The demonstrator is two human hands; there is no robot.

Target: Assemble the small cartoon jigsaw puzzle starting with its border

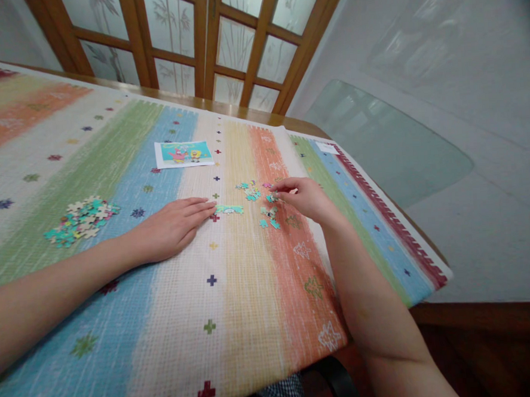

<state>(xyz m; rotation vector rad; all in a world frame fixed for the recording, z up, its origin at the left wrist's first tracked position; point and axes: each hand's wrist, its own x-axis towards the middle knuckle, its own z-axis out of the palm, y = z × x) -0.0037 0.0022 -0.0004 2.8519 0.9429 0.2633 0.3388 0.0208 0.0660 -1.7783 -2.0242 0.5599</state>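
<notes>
My left hand (177, 226) lies flat on the tablecloth, its fingers stretched out. Its fingertips touch the left end of a short strip of joined puzzle pieces (230, 209), mostly teal. Over a loose group of puzzle pieces (251, 191), my right hand (303, 197) is closed in a pinch. A teal puzzle piece (271, 197) shows at its thumb and fingertips, partly covered by them. Several more loose pieces (270, 218) lie just below that hand, right of the strip.
A heap of puzzle pieces (84, 220) lies left, beyond my left forearm. Farther back is a picture card (184, 154) with a pink starfish and a yellow cartoon figure. A small white paper (327, 148) rests near the far right edge of the striped tablecloth (253, 295).
</notes>
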